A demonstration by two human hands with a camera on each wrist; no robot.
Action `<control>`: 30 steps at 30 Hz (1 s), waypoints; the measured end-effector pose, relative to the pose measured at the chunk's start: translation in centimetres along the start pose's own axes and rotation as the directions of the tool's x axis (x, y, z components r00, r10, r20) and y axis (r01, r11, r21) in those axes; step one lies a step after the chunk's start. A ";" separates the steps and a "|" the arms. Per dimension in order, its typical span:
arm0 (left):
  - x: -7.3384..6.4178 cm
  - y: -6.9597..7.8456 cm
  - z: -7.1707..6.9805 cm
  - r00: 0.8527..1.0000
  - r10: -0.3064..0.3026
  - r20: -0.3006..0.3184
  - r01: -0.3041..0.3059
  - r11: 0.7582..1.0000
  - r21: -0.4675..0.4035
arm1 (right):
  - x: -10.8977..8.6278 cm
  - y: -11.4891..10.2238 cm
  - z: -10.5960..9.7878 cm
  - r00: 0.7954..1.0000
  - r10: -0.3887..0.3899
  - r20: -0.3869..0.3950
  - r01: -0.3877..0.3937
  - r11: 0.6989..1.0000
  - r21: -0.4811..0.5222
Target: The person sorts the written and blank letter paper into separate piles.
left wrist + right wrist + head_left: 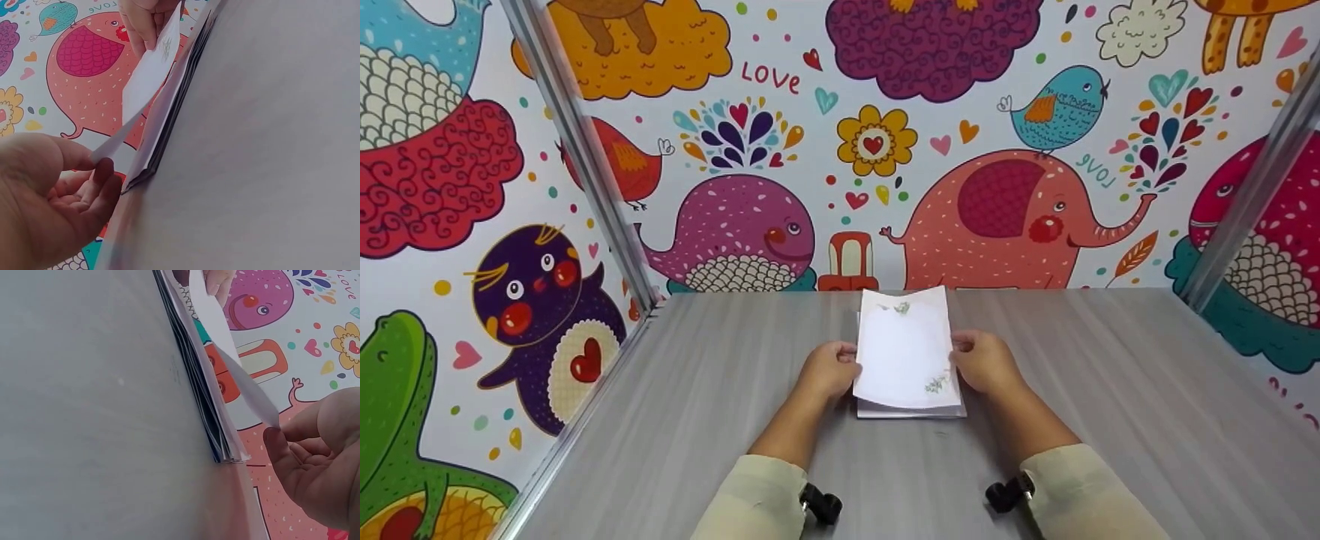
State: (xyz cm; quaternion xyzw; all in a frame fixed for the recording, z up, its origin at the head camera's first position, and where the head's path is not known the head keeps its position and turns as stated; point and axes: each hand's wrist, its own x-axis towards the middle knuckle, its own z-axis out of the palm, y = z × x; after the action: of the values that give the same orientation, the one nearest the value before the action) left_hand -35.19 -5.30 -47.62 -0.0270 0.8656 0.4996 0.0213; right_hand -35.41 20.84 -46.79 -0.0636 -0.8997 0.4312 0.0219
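A white sheet of paper (906, 352) with small green leaf prints near two corners is held between both hands, its lower edge bowed. My left hand (832, 369) pinches its left edge between thumb and fingers. On the opposite edge, my right hand (984, 361) pinches the paper the same way. Below the sheet lies a stack of papers (911, 413) with dark layers at its base, flat on the table. Both wrist views show a gap between the lifted sheet (147, 84) and the stack (194, 363).
The grey wood-grain table (720, 360) extends around the stack. Behind it stands a wall (877, 217) printed with cartoon animals, with metal posts (585, 157) at the corners. A black device (821, 504) sits at each sleeve cuff.
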 end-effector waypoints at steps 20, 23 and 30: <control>-0.4 1.8 0.4 0.999 0.009 -0.033 -0.015 0.984 -0.179 | 0.6 -0.1 -1.7 0.999 0.000 -0.054 0.010 0.983 0.182; -0.6 2.2 1.2 0.999 0.017 -0.037 -0.024 0.977 -0.214 | 0.7 0.2 -2.6 0.998 0.059 -0.023 -0.053 0.974 0.222; -1.0 3.4 3.8 0.996 0.086 -0.031 -0.091 0.961 -0.260 | 1.0 1.7 -5.2 0.991 0.132 0.014 -0.131 0.954 0.269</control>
State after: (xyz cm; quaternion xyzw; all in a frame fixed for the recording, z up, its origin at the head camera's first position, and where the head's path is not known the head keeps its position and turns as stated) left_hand -34.42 -0.32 -46.55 0.0042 0.7927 0.6094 -0.0132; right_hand -35.75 26.06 -44.81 -0.1207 -0.8266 0.5497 0.0035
